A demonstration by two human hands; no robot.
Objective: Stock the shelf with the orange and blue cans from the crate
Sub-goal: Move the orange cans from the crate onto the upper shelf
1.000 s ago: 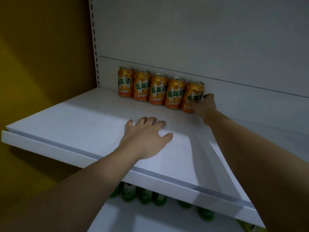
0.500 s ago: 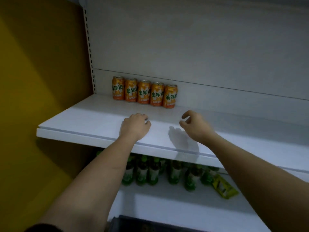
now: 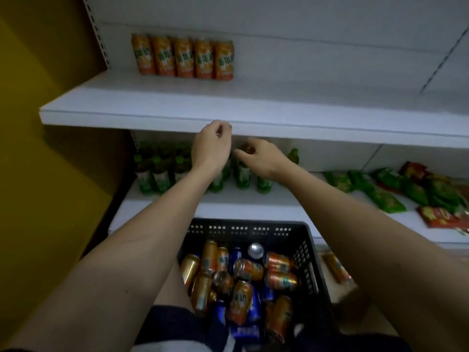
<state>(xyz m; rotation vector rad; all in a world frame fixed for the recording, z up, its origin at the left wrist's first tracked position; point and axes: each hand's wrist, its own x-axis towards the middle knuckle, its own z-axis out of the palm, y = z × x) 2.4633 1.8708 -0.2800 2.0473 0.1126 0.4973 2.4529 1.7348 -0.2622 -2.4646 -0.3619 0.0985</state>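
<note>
Early days on this one, I'd say. The shelf (image 3: 253, 102) is the landmark: it's mostly bare, with just five orange cans (image 3: 182, 57) lined up at its back left against the wall, and no blue ones up there at all. Below and in front of the shelf, the crate (image 3: 312, 262) holds a jumbled pile of cans (image 3: 241, 283), orange and blue mixed, most lying on their sides, so nearly all the stocking looks left to do. Both hands are empty: left hand (image 3: 210, 148) hangs just under the shelf's front edge with its grip loosely curled on nothing, right hand (image 3: 258, 156) just beside it, fingers also slack and holding nothing. Hard to see stuff: the forearms and a knee cover the crate's left side and near end, so no real can count, and the blue ones are mostly buried. Everything's motion-blurred, labels unreadable. One orange can (image 3: 337, 266) seems to lie outside the crate, right of it, but it's smeared.
</note>
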